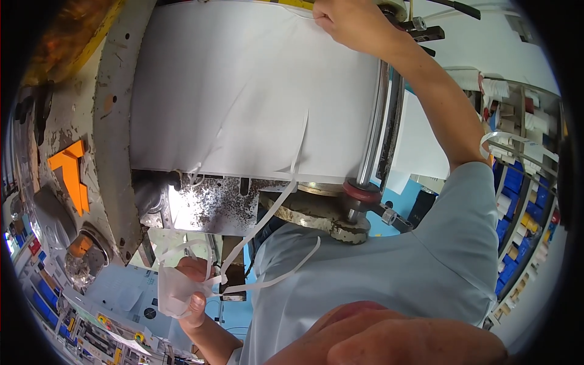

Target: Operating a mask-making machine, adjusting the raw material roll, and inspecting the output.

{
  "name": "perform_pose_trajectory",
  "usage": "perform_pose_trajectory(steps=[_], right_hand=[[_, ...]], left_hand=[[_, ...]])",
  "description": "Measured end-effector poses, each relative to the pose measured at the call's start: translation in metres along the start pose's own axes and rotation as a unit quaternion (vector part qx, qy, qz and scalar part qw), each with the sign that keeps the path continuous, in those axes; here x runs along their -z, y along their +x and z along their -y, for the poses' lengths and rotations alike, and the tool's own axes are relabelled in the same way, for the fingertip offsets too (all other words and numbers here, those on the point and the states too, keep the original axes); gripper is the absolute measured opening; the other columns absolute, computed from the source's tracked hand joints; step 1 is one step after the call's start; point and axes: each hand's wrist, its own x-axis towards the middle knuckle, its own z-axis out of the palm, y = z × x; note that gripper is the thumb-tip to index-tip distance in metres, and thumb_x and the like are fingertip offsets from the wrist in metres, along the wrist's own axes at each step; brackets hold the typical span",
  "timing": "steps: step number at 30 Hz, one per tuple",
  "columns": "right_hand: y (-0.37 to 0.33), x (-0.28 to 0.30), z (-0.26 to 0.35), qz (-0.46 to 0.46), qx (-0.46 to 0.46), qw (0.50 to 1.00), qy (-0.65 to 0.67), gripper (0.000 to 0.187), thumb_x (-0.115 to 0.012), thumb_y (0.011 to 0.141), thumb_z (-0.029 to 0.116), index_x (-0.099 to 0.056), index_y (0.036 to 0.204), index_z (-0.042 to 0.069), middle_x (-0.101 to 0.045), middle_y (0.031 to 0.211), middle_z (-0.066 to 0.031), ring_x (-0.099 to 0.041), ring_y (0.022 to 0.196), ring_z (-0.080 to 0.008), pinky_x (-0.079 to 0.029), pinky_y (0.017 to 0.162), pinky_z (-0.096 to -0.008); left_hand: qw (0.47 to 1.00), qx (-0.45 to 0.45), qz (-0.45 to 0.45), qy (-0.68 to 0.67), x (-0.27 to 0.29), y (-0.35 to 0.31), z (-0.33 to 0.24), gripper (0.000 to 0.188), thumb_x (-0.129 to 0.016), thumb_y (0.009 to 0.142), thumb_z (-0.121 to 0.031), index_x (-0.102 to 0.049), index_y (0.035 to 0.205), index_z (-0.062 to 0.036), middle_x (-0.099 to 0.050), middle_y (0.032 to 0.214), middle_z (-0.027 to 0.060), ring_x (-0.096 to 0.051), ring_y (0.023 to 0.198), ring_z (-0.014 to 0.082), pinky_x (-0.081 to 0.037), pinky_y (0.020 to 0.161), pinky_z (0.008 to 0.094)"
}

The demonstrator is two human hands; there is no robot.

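A wide white sheet (255, 79) lies stretched across the machine in front of me. My right hand (350, 23) reaches over its far right part with the fingers curled closed. A thin edge of white material runs up to those fingertips, but what they pinch is hidden. At the lower left, my left hand (196, 310) grips a crumpled bunch of white strips (175, 298), thumb on top. One long narrow strip (258, 219) rises from this bunch to the near edge of the sheet, where a slit or fold shows. Another loose end curls toward my shirt.
A steel roller (372, 128) with a red collar (362, 191) runs along the sheet's right side. Below the sheet sits a rust-speckled metal plate (213, 204). The machine's pale side frame (112, 134) stands at left, with an orange arrow (72, 173). Shelves (523, 225) of rolls stand right.
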Motion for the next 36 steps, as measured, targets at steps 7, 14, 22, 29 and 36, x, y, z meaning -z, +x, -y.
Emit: perform_pose_trajectory(steps=[7,14,22,29,36], right_hand=[[-0.009,-0.001,-0.004,-0.032,0.098,0.995,-0.002,0.013,-0.056,0.083,0.011,-0.064,0.078,0.001,-0.058,0.084,-0.0135,-0.059,0.093,-0.0297,-0.049,0.081,-0.0385],[-0.009,-0.011,-0.009,-0.035,-0.051,0.987,0.151,0.013,-0.058,0.083,0.012,-0.063,0.081,0.0,-0.061,0.087,-0.016,-0.06,0.088,-0.0336,-0.048,0.078,-0.0404],[-0.014,-0.018,-0.013,-0.018,-0.076,0.975,0.208,0.015,-0.059,0.082,0.013,-0.065,0.084,-0.001,-0.064,0.081,-0.0181,-0.061,0.081,-0.0353,-0.048,0.074,-0.041],[-0.03,-0.005,-0.003,-0.022,-0.076,0.975,0.207,0.012,-0.061,0.081,0.012,-0.064,0.083,0.0,-0.064,0.086,-0.0182,-0.061,0.082,-0.0337,-0.048,0.075,-0.0403],[-0.062,-0.016,0.009,-0.05,0.066,0.97,0.23,0.01,-0.063,0.085,0.009,-0.059,0.093,0.005,-0.064,0.102,-0.0086,-0.061,0.092,-0.0264,-0.049,0.081,-0.034]], left_hand=[[1.0,0.011,-0.011,0.005,0.001,-0.003,-0.002,0.047,-0.073,0.078,-0.042,-0.054,0.096,-0.0025,-0.05,0.093,0.0096,-0.048,0.086,0.0211,-0.036,0.074,0.0337],[1.0,0.0,-0.028,0.006,0.001,-0.003,-0.001,0.054,-0.076,0.075,-0.046,-0.056,0.098,-0.0012,-0.055,0.089,0.0117,-0.057,0.08,0.0236,-0.045,0.072,0.0347],[0.999,0.014,-0.037,-0.017,0.003,-0.008,-0.002,0.05,-0.078,0.072,-0.039,-0.056,0.098,-0.0025,-0.053,0.093,0.01,-0.051,0.087,0.0222,-0.039,0.077,0.0346],[0.999,0.018,-0.031,-0.008,0.0,-0.008,-0.005,0.051,-0.078,0.073,-0.04,-0.055,0.1,-0.0029,-0.053,0.093,0.0097,-0.052,0.087,0.0217,-0.039,0.076,0.0338],[0.999,0.024,-0.036,0.0,-0.003,-0.006,-0.002,0.052,-0.078,0.073,-0.041,-0.055,0.102,-0.0046,-0.053,0.093,0.0091,-0.053,0.085,0.0202,-0.039,0.073,0.0325]])
